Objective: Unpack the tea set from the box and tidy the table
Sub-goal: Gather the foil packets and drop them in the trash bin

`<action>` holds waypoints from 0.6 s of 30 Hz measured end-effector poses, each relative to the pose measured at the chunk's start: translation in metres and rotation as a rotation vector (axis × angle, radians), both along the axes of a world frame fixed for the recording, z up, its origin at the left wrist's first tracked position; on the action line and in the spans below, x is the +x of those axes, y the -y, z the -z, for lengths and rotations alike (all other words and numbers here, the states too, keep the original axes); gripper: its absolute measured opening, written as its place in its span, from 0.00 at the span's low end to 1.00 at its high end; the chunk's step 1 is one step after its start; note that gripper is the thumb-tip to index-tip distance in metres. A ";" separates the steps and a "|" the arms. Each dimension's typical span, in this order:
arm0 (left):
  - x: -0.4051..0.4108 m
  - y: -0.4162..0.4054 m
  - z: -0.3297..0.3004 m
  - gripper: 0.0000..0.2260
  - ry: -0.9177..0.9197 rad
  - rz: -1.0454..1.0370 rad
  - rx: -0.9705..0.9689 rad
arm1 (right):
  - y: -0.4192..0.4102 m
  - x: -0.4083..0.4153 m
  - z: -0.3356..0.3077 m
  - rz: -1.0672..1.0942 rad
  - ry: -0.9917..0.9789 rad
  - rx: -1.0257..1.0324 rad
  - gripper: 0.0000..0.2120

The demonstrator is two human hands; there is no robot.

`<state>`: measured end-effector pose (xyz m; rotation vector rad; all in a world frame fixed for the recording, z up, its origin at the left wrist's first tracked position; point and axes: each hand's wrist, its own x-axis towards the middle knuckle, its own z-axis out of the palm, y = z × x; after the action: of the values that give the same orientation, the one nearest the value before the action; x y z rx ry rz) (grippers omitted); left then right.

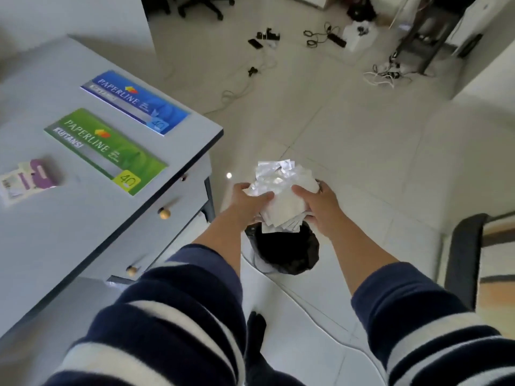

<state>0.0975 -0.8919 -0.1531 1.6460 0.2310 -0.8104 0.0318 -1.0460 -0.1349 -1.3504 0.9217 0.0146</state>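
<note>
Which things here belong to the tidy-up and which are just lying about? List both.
Job in hand: left hand, right hand, white wrapping gripped by both, black-lined bin right below it.

Lying about: green pad, blue pad, purple packet, all on the desk; cables on the floor.

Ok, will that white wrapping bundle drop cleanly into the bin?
The wrapping looks crumpled and floppy, probably very light. Both hands, left hand and right hand, squeeze it over the bin; loose sheets may flutter or spring apart.
</note>
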 end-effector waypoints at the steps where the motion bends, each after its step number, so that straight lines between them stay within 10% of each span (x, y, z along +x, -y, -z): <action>1: -0.002 0.010 0.007 0.41 -0.004 0.013 0.049 | 0.011 -0.005 0.010 -0.017 -0.053 -0.039 0.32; 5: -0.010 0.035 0.034 0.47 0.081 0.186 0.345 | 0.043 -0.019 0.049 -0.097 -0.262 -0.208 0.45; 18: 0.002 0.049 0.036 0.38 0.271 0.442 0.544 | 0.046 0.013 0.059 -0.435 -0.307 -0.361 0.35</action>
<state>0.0997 -0.9410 -0.1891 2.3482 -0.1245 -0.8851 0.0445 -1.0916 -0.1940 -1.9035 0.8923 0.4164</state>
